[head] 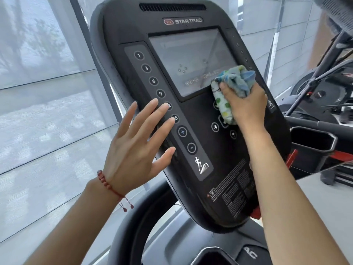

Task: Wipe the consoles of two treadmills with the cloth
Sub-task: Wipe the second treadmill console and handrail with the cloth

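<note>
A black treadmill console (191, 115) fills the middle of the view, tilted, with a grey screen (191, 60) and a column of numbered buttons on its left. My right hand (246, 106) grips a bunched blue and white cloth with green and yellow dots (232, 87) and presses it against the console at the screen's lower right corner. My left hand (141, 144) is open with fingers spread, its fingertips resting on the left button strip. A red bead bracelet circles that wrist.
A second machine (324, 96) stands at the right with a black cup holder (313, 144) beside the console. A curved black handlebar (145, 222) runs below the console. Windows with translucent blinds (47, 111) lie behind and to the left.
</note>
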A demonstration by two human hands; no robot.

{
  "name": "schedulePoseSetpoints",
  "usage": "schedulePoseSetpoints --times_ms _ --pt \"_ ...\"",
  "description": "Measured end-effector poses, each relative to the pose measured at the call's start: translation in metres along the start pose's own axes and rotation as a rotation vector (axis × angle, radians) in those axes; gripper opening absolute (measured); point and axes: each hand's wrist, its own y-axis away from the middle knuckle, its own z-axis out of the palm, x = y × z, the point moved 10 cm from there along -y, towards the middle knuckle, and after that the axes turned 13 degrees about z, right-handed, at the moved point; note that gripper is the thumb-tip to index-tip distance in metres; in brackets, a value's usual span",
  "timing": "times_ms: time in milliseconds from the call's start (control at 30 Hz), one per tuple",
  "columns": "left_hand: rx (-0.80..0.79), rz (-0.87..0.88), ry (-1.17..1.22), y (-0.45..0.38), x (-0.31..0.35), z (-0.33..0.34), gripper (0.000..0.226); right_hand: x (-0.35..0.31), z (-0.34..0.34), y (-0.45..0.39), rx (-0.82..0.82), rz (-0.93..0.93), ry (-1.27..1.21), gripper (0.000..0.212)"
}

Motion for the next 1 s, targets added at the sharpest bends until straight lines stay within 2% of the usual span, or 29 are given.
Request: schedulePoseSetpoints --times_ms 133,400,500,633,733,867,1000 --pt "-0.009 -0.010 0.029 0.000 0.005 0.004 0.044 -0.008 0.003 0.020 0.002 -0.039 0.082 0.033" --pt "-0.011 -0.007 0.045 0.003 0.006 0.005 0.045 -0.019 0.014 0.120 -0.186 -0.262 0.009 0.034" --pt "-0.003 0.005 0.050 0.004 0.007 0.006 0.045 -0.009 0.011 0.106 -0.189 -0.194 -0.019 0.028" --pt "-0.003 0.007 0.051 0.001 0.007 0.006 0.043 0.026 -0.021 0.044 -0.020 0.014 0.042 0.024" --pt "0.007 -0.011 0.049 0.003 0.008 0.006 0.042 0.038 -0.031 0.025 0.013 0.075 0.055 0.021" --pt "0.009 -0.018 0.054 0.004 0.014 0.006 0.041 0.031 -0.029 0.060 0.013 0.003 0.080 0.026" --pt "0.001 -0.019 0.068 0.006 0.022 0.007 0.041 0.017 -0.019 0.123 -0.087 -0.166 -0.005 0.028"
